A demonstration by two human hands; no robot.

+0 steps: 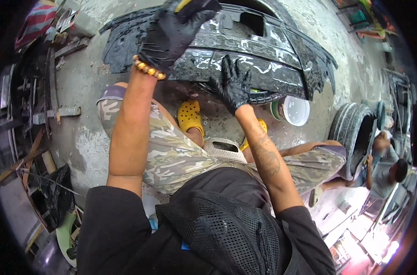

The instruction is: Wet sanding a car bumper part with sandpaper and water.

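Note:
A wet, glossy black car bumper point(259, 64) lies across the floor in front of my feet, with suds or water streaks on it. My right hand point(236, 87), in a black glove, rests with spread fingers on its near edge and holds nothing. My left hand point(167, 36), also black-gloved, is raised over the bumper's left part. Its fingers close around a yellow and dark piece point(183, 4), cut off by the upper edge, so its kind cannot be told. A beaded bracelet point(149, 68) circles the left wrist.
Right of the bumper's near edge stands a white bucket point(295, 111). A worn tyre point(353, 137) is farther right, and a person point(385, 172) sits beyond it. My yellow clogs point(190, 117) are planted on the concrete. Scrap wood and a black plastic bag point(57, 195) lie at left.

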